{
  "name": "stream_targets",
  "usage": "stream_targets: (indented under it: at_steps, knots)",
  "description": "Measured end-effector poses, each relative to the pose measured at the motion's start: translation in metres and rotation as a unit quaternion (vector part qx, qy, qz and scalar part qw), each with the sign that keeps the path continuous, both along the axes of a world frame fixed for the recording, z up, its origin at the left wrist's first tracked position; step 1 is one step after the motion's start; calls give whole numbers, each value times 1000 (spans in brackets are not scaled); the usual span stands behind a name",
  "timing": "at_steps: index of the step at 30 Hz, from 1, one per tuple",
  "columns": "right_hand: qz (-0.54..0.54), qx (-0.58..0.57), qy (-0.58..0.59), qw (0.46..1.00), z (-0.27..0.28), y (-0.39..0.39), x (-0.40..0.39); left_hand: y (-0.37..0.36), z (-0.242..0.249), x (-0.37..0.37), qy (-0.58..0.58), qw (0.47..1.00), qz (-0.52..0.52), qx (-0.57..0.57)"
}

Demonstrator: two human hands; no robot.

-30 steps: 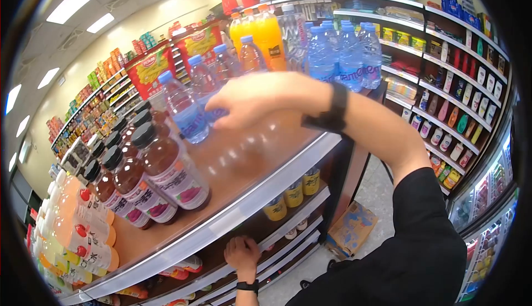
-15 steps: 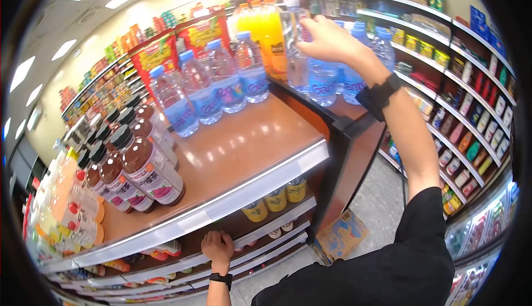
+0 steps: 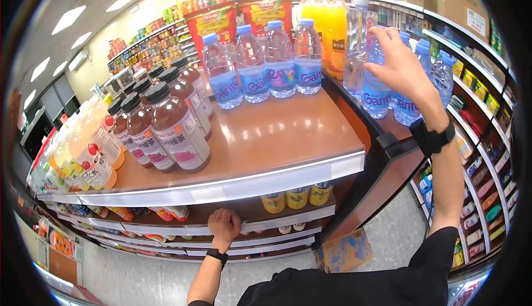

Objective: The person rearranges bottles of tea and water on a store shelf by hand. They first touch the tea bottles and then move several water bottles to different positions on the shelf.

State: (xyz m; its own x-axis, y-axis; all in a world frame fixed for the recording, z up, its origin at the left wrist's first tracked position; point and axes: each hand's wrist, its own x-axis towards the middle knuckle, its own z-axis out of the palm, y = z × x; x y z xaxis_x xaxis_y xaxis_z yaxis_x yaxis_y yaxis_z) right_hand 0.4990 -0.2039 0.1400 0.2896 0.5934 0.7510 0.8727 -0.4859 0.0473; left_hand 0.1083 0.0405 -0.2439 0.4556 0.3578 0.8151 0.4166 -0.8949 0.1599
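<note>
My right hand [image 3: 402, 65] reaches over the right end of the top shelf, thumb and fingers curved apart around the upper part of a blue-capped water bottle [image 3: 377, 92]. More water bottles [image 3: 407, 106] stand upright beneath and beside this hand. Just left of the thumb is a tall clear bottle [image 3: 355, 51]. Low in front of the rack, my left hand [image 3: 224, 225] is closed with its fingers curled, back of the hand toward me, close to the lower shelf edge. Across the brown top shelf [image 3: 277, 134] stands a row of water bottles [image 3: 281, 62].
Dark tea bottles [image 3: 180, 131] and peach-coloured drink bottles [image 3: 94, 162] fill the shelf's left side. Orange juice bottles [image 3: 335, 34] and red snack bags [image 3: 213, 26] stand behind. Yellow cans [image 3: 297, 197] sit one level down. A flattened carton [image 3: 346, 250] lies on the floor.
The view has turned left, so the shelf appears farther right. My right hand's fingers have spread wider and now sit by the blue-capped bottles. The left hand stays low and curled.
</note>
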Motion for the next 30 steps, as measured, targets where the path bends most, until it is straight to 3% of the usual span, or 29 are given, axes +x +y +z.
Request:
stream_targets:
  at_steps: [7, 16, 19, 22, 24, 25, 30]
  knots:
    - [55, 49, -57, 996, -10, -4, -20, -1, 4, 0, -13, 1000, 2, 9]
    - [125, -2, -50, 991, -25, 9, -73, -6, 7, 1, -39, 999, -14, 2]
    - [149, 0, -99, 984, -24, 10, -73, -5, 9, 2, -39, 999, -9, 3]
    - [169, 85, -96, 977, -10, 12, -76, -7, 12, 4, -29, 1000, -7, 4]
    - [253, 131, -96, 954, 8, 18, -82, -8, 13, 3, -33, 999, -22, 5]
    - [298, 140, -27, 944, 13, 23, -91, -7, 11, 2, -29, 999, -24, 5]
    - [357, 124, 3, 926, 16, 86, -97, -1, -1, 1, -10, 1000, 3, 1]
